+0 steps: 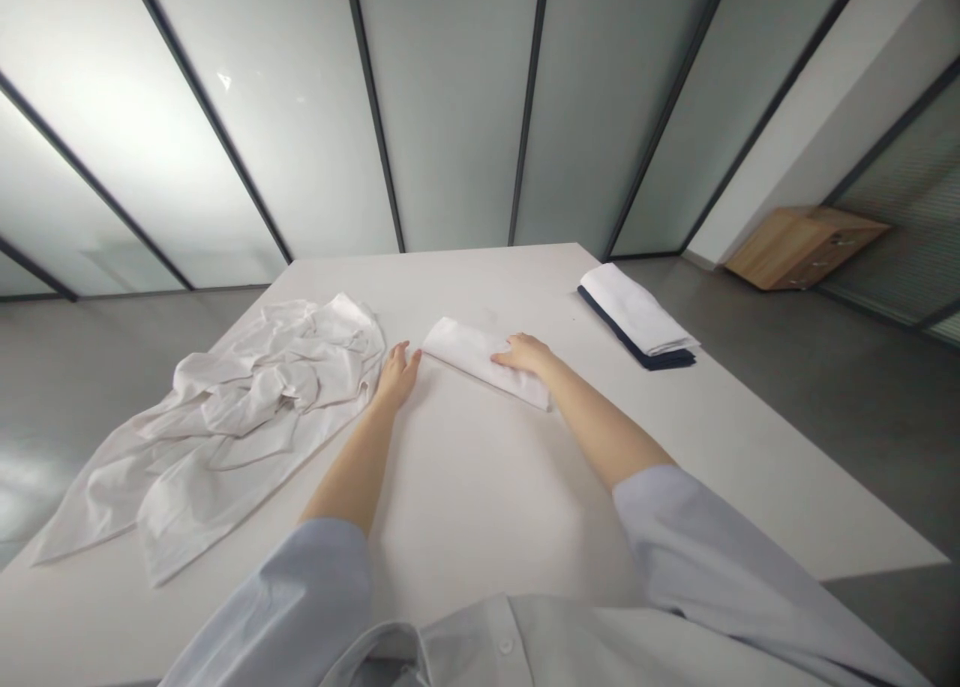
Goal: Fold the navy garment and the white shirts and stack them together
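Observation:
A folded white cloth [469,350] lies at a slant on the white table in front of me. My right hand [529,354] is on its right half, thumb on top and fingers curled at the far edge, gripping it. Just off the cloth's left end, my left hand [399,375] rests on the table with fingers apart and nothing in it. To the left of that hand spreads a crumpled heap of white fabric [255,407].
At the table's [480,507] right edge, a folded white cloth [634,307] lies on a folded dark blue cloth [664,360]. A wooden cabinet [795,247] stands on the floor at the right. Behind the table runs a frosted glass wall [450,107].

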`<state>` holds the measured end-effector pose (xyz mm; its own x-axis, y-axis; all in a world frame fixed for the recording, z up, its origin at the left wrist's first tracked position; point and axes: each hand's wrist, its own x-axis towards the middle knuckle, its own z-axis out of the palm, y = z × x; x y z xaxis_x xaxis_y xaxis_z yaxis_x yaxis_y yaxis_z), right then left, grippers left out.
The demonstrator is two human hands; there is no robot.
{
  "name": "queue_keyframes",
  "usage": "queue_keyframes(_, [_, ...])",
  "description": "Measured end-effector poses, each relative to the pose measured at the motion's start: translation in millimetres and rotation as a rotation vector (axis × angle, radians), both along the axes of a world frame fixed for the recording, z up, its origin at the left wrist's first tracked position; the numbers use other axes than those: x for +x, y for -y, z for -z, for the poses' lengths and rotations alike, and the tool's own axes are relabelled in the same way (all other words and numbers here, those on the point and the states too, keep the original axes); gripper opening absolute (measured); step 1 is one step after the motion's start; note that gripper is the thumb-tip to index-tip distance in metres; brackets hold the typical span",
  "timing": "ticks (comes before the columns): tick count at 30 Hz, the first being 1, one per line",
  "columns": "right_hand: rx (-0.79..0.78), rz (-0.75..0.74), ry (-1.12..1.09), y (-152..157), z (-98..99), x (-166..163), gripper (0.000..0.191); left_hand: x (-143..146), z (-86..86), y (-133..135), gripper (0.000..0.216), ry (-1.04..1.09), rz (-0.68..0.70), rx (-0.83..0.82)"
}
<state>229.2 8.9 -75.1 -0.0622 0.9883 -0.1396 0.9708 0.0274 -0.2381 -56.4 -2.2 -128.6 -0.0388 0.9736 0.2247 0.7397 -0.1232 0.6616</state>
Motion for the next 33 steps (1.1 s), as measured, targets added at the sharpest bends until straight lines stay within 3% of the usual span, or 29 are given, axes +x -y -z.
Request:
queue_keyframes(8, [-0.247, 0.006, -0.194, -29.8, 1.9, 7.9, 0.067, -2.1, 1.4, -0.5, 0.047, 0.055, 0.004, 0.016])
queue_keyframes(14, [-0.438, 0.027, -0.375, -32.1, 4.5, 7.5, 0.049, -1.3, 1.6, -2.9, 0.044, 0.029, 0.003, 0.020])
queue_keyframes(21, [-0.462, 0.059, -0.471, -21.8, -13.8, 10.2, 0.035, -0.9, 4.2, -4.6, 0.042, 0.003, -0.010, 0.009])
queue_keyframes(27, [-0.506, 0.163, -0.443, -17.3, -22.0, 66.1, 0.033, -0.1, 7.8, -4.8, 0.039, -0.025, -0.020, 0.020])
queue_keyframes(33, [-0.258, 0.394, -0.088, -18.6, -30.2, 136.3, 0.038, -0.8, 12.7, -5.4, 0.036, -0.075, 0.001, 0.060])
